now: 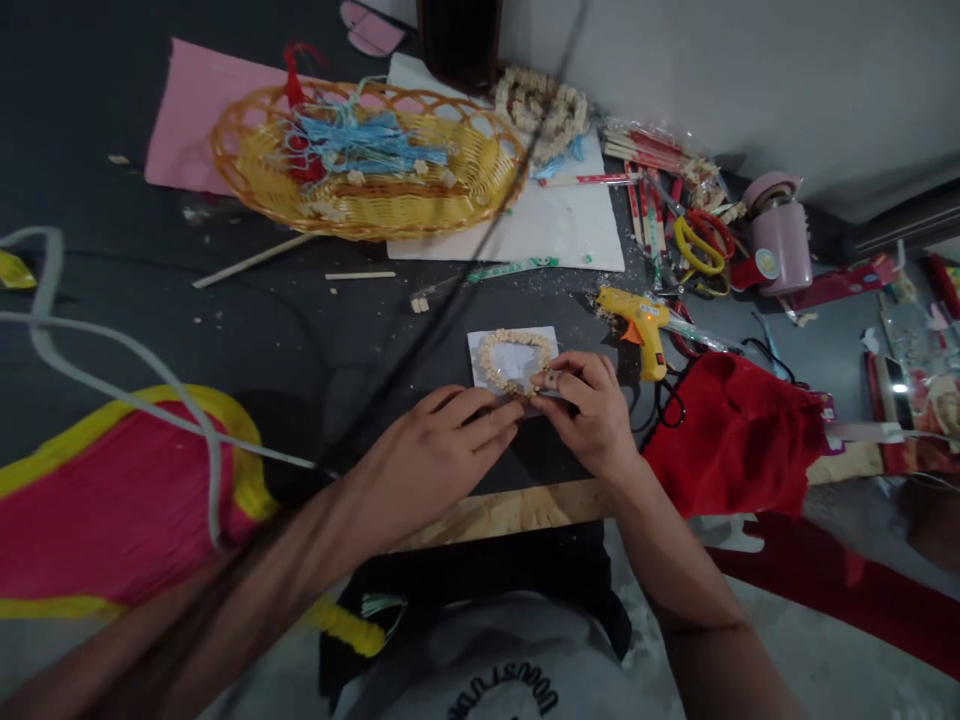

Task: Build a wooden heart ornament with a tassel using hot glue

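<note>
From where I stand, the beige ring [516,337] lies on a small white paper [517,358], at the near edge of the dark table [360,340]. The right hand [592,405] has its thumb and fingers narrow, pinching the ring at its near right part; whether a loose piece is also between them, I cannot tell. The left hand [442,440] stretches its fingers close together to the near side; whether they grip, I cannot tell. To do this well, I think one hand should steady the ring while the other presses gently, so that its round form is not pulled. The yellow glue gun [634,318], at the right, carries a pale label, too small for me to read. Dark letters curve across the grey shirt [480,640], but I cannot read the word surely.
</note>
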`<state>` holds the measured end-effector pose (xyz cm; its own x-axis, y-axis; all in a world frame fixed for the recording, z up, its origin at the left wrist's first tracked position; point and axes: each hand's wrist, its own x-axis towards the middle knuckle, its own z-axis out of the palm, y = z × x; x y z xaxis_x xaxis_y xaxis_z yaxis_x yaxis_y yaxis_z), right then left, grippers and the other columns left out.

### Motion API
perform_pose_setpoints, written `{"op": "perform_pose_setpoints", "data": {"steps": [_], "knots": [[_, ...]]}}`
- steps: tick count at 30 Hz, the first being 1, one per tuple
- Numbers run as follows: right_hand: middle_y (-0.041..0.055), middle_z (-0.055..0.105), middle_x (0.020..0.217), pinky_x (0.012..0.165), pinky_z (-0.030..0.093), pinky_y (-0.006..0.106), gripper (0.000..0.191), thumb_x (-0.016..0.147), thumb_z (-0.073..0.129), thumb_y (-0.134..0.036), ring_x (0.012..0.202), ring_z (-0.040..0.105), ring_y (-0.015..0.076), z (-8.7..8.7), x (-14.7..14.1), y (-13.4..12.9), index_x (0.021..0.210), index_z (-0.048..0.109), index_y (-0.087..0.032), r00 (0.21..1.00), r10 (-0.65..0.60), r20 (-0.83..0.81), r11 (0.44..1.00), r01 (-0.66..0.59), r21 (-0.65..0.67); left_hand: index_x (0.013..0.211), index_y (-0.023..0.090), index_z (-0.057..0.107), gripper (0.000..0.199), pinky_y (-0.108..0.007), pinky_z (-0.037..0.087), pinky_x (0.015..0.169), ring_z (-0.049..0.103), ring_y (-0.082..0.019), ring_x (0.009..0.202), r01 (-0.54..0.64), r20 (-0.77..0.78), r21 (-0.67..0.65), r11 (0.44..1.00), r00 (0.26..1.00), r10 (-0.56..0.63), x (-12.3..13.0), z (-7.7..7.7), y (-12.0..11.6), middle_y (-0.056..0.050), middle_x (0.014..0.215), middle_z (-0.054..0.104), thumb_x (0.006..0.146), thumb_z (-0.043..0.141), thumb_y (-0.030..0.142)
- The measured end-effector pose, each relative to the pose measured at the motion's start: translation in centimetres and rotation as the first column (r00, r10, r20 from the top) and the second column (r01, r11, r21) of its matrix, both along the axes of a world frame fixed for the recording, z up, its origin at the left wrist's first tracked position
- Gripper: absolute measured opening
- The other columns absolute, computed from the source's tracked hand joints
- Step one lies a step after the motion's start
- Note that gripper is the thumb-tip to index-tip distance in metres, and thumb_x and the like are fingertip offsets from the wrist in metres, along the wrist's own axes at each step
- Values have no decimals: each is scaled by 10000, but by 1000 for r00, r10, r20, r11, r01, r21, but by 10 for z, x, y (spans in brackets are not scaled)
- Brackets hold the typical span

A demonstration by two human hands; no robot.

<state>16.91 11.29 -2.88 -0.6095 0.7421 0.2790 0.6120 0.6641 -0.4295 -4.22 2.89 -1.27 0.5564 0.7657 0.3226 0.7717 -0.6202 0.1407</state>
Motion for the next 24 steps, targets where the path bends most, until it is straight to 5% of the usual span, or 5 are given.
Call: {"op": "perform_pose_setpoints", "data": {"steps": [24], "knots": [[83, 636, 1140, 879, 447, 412, 287, 825, 754, -261, 1057, 544, 261, -9, 0, -1, 1095, 666, -221, 998, -4, -70, 997, -2, -80, 1275, 146, 590, 530, -421, 512, 902, 590, -260, 1084, 92, -161, -112, 989, 981, -109, -12, -7, 0, -98, 1314, 656, 796, 461, -40]]}}
